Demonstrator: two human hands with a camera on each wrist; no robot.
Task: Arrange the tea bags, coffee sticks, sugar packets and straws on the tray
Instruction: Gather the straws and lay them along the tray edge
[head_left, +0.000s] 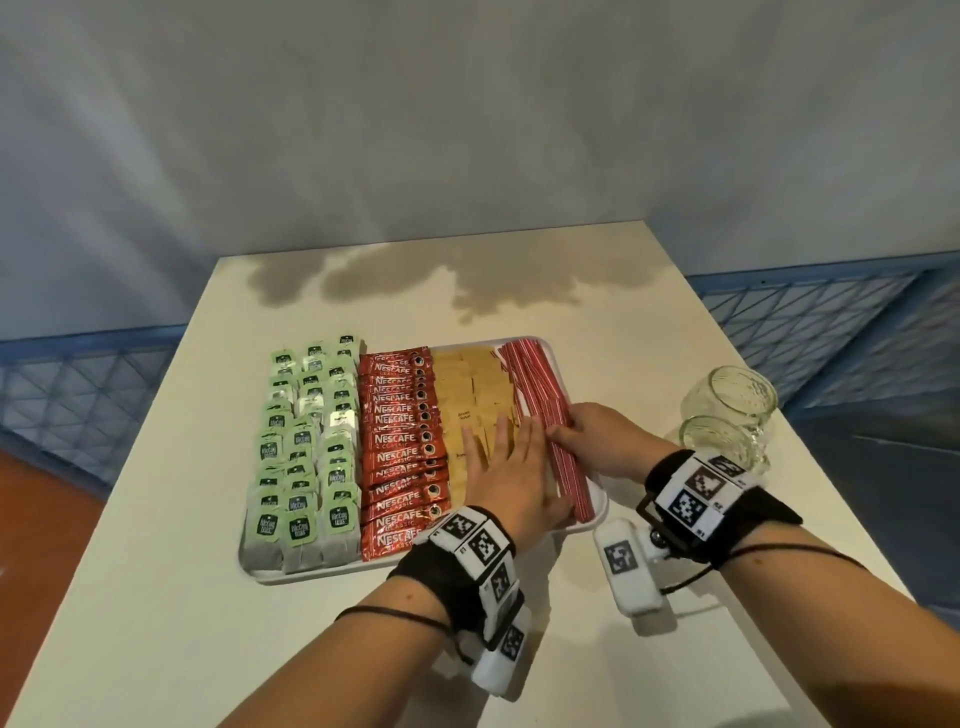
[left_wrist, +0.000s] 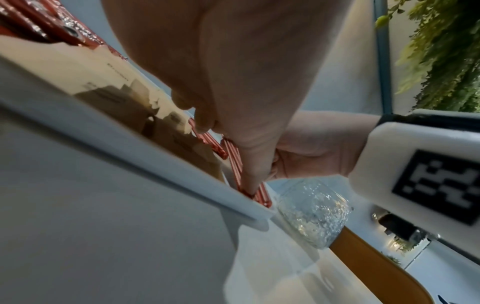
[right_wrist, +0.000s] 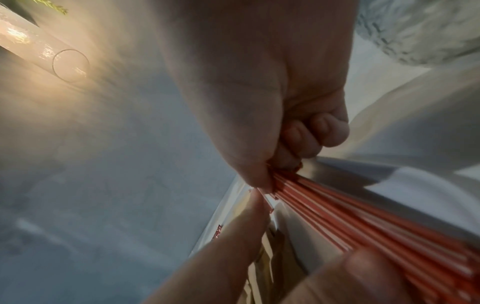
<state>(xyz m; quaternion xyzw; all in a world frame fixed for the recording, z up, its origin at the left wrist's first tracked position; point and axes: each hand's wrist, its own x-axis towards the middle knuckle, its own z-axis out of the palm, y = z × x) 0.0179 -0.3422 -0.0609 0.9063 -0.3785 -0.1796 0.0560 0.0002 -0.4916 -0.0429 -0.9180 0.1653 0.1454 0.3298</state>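
L grip (head_left: 511, 470) flat, fingers straight; R grip (head_left: 597, 436) fingers curled, pinching.

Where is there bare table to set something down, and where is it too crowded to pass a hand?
Free: the table left of the tray, the strip beyond its far rim, and the near edge under the forearms. Crowded: the tray is packed rim to rim, both hands work its straws, and two glass jars narrow the strip on its right.

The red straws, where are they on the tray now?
In the head view the red straws lie along the right edge of the tray, beside the sugar packets, between the left hand and right hand.
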